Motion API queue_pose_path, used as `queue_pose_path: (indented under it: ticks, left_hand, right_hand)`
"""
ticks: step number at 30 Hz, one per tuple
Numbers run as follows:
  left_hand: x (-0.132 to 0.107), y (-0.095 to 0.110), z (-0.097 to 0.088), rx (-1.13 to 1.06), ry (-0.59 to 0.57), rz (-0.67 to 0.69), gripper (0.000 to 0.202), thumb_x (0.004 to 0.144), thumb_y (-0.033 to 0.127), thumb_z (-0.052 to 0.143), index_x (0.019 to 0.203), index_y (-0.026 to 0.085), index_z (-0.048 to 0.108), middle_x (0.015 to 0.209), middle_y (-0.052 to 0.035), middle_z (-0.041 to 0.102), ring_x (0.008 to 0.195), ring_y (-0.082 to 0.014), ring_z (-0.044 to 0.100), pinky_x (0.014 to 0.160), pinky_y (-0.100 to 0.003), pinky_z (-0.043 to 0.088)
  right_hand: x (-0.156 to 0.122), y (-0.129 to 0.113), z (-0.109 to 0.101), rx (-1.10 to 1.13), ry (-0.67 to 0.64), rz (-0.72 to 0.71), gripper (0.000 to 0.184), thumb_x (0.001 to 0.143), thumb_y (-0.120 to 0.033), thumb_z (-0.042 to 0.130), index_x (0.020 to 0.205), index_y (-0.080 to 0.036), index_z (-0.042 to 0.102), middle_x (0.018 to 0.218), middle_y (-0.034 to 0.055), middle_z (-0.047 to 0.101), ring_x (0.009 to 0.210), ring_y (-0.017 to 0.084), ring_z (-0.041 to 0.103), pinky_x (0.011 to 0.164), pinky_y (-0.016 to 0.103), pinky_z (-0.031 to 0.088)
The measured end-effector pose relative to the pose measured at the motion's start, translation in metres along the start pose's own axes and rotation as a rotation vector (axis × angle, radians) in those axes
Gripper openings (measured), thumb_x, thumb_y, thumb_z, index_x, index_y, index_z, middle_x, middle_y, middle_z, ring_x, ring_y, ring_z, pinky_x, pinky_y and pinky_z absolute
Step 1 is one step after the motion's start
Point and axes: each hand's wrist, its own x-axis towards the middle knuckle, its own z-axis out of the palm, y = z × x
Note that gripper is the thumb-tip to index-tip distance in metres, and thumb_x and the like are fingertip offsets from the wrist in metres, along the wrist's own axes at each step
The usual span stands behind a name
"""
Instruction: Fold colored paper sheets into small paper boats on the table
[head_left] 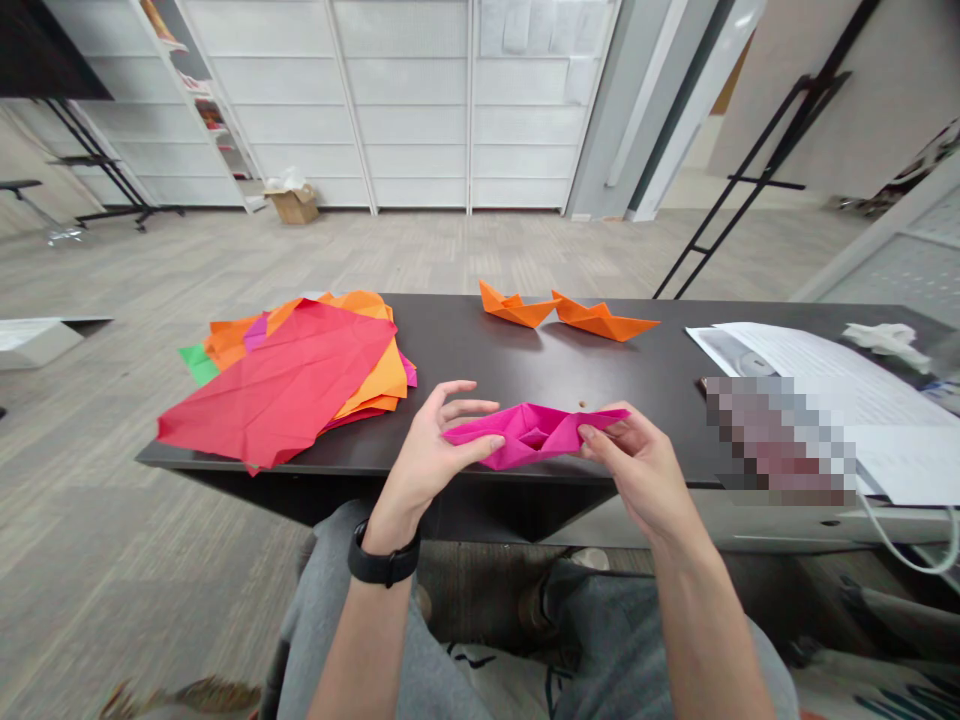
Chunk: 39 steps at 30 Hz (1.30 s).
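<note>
A magenta folded paper boat (525, 437) is held level above the near edge of the dark table, its middle opened out. My left hand (442, 435) grips its left tip, thumb on the near side and the other fingers spread behind. On the opposite tip, my right hand (630, 450) pinches the paper between thumb and fingers. Two orange paper boats, a left one (516, 306) and a right one (606, 320), stand side by side near the table's far edge.
A loose pile of creased coloured paper, with a red sheet (285, 375) on top, lies at the table's left end. Printed papers (847, 385), a crumpled white tissue (887, 345) and a blurred-out item (780, 440) lie to the right. A white cable (911, 560) hangs at the right.
</note>
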Motion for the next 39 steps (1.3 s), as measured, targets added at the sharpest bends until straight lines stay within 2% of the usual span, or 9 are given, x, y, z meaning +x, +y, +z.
queue_pose_path:
  ticks: [3, 6, 10, 15, 18, 22, 30, 34, 39]
  left_hand:
    - [0.003, -0.004, 0.003, -0.042, 0.051, -0.037, 0.058, 0.064, 0.027, 0.087, 0.114, 0.016, 0.061, 0.089, -0.0081, 0.078, 0.079, -0.0207, 0.075, 0.071, -0.028, 0.058]
    - [0.007, -0.008, 0.001, -0.007, 0.162, 0.027, 0.046, 0.063, 0.028, 0.088, 0.102, 0.014, 0.069, 0.086, -0.0097, 0.08, 0.079, -0.0218, 0.076, 0.072, -0.028, 0.059]
    - [0.009, -0.01, 0.003, -0.085, 0.265, 0.106, 0.045, 0.065, 0.027, 0.087, 0.103, 0.014, 0.066, 0.087, -0.0098, 0.08, 0.083, -0.0218, 0.076, 0.077, -0.03, 0.06]
    - [0.006, -0.007, 0.011, -0.193, 0.159, 0.034, 0.065, 0.059, 0.021, 0.09, 0.115, 0.016, 0.058, 0.083, -0.0044, 0.079, 0.075, -0.0186, 0.075, 0.072, -0.029, 0.061]
    - [0.005, -0.007, 0.012, -0.184, 0.155, 0.02, 0.049, 0.063, 0.025, 0.088, 0.104, 0.013, 0.065, 0.085, -0.0062, 0.079, 0.075, -0.019, 0.075, 0.07, -0.03, 0.063]
    - [0.008, -0.011, 0.011, -0.134, 0.231, 0.086, 0.031, 0.067, 0.031, 0.086, 0.087, 0.011, 0.071, 0.084, -0.0066, 0.078, 0.075, -0.0197, 0.075, 0.071, -0.031, 0.065]
    - [0.009, -0.016, 0.014, -0.069, 0.242, 0.113, 0.029, 0.067, 0.032, 0.086, 0.082, 0.012, 0.071, 0.076, -0.0052, 0.076, 0.069, -0.0196, 0.075, 0.07, -0.033, 0.065]
    - [0.008, -0.014, 0.016, -0.053, 0.262, 0.124, 0.029, 0.065, 0.032, 0.087, 0.078, 0.012, 0.069, 0.071, -0.0038, 0.074, 0.064, -0.0189, 0.073, 0.067, -0.032, 0.064]
    - [0.007, -0.011, 0.019, -0.087, 0.285, 0.126, 0.027, 0.065, 0.031, 0.086, 0.073, 0.013, 0.067, 0.067, -0.0013, 0.072, 0.061, -0.0156, 0.071, 0.065, -0.028, 0.063]
  right_hand:
    - [0.001, 0.006, 0.008, 0.098, 0.094, -0.025, 0.027, 0.073, -0.038, 0.084, 0.08, -0.021, 0.064, 0.07, -0.0012, 0.07, 0.069, 0.015, 0.068, 0.071, 0.03, 0.061]
    - [0.001, 0.009, 0.013, 0.16, 0.135, -0.022, 0.032, 0.069, -0.038, 0.086, 0.073, -0.021, 0.06, 0.065, -0.0034, 0.067, 0.066, 0.015, 0.067, 0.075, 0.035, 0.062]
    - [0.001, 0.014, 0.018, 0.219, 0.159, 0.033, 0.044, 0.064, -0.039, 0.09, 0.063, -0.02, 0.05, 0.061, -0.0057, 0.061, 0.061, 0.012, 0.063, 0.071, 0.033, 0.063]
    - [0.0, 0.019, 0.023, 0.229, 0.228, -0.052, 0.042, 0.07, -0.037, 0.087, 0.064, -0.021, 0.049, 0.064, -0.0063, 0.06, 0.067, 0.012, 0.062, 0.075, 0.033, 0.061]
    - [-0.002, 0.019, 0.022, 0.149, 0.226, -0.087, 0.028, 0.072, -0.037, 0.085, 0.076, -0.021, 0.062, 0.074, -0.0028, 0.069, 0.074, 0.014, 0.066, 0.077, 0.031, 0.06]
    - [-0.002, 0.016, 0.02, 0.072, 0.241, -0.09, 0.024, 0.074, -0.039, 0.083, 0.083, -0.02, 0.071, 0.078, 0.001, 0.074, 0.072, 0.017, 0.069, 0.077, 0.035, 0.061]
    - [0.0, 0.015, 0.023, 0.214, 0.237, -0.052, 0.028, 0.072, -0.04, 0.084, 0.09, -0.021, 0.072, 0.085, 0.0017, 0.075, 0.081, 0.019, 0.071, 0.08, 0.042, 0.063]
    - [-0.001, 0.018, 0.026, 0.198, 0.312, -0.029, 0.031, 0.068, -0.04, 0.087, 0.082, -0.017, 0.073, 0.076, 0.0036, 0.076, 0.074, 0.021, 0.072, 0.076, 0.043, 0.064]
    - [-0.001, 0.015, 0.033, 0.352, 0.325, 0.018, 0.032, 0.065, -0.042, 0.089, 0.078, -0.018, 0.071, 0.076, 0.002, 0.076, 0.07, 0.02, 0.073, 0.075, 0.046, 0.065]
